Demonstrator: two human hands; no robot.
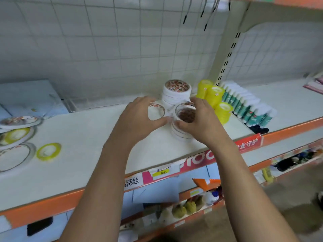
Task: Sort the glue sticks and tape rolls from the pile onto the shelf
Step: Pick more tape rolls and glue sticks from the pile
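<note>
White shelf (87,137) with an orange front lip, serving as both sorting ground and destination. At its far left, pile (15,137) of loose tape rolls lying flat and mixed, white-edged and yellow, well apart from the sorted end. At the right, glue sticks (248,105) packed upright in tight rows, probably so as to lean on one another and not topple. Just left of them, yellow tape stacks (215,95) standing as three short columns, kept together by colour. Behind the hands, tall white stack (175,93) of printed-core rolls, set back near the wire grid (122,49).

Right hand (202,119) curled over the front stack (181,135), thumb low on the near side and fingers round the far rim of the top roll (186,115) — gripping it, seemingly to seat it square on the rolls beneath. Left hand (138,117) half-curled beside it, thumb reaching to the stack's left side as a brace, fingers arched over a lone roll (156,111) lying flat between the two white stacks — cannot tell whether pinching that roll or merely cupping it. Judging by the pile, much left to sort.
</note>
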